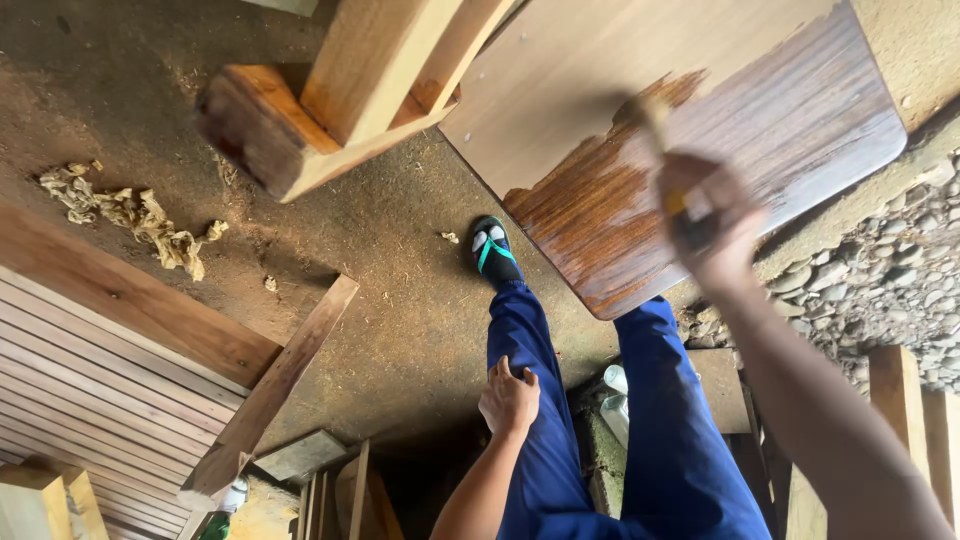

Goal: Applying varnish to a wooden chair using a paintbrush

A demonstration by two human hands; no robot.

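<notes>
— How much of that board is coated?

— The rounded-corner flat wooden panel [640, 90] is dark and glossy over its near half, roughly; the far pale part is bare wood yet, so I judge about half remains.

— And your hands?

— My right hand [700, 215] is closed round the blurred wooden-handled brush [655, 115], its tip on the edge of the wet stain. My left hand [508, 398] rests on my blue-trousered thigh [540, 400], fingers loosely together, holding nothing.
</notes>
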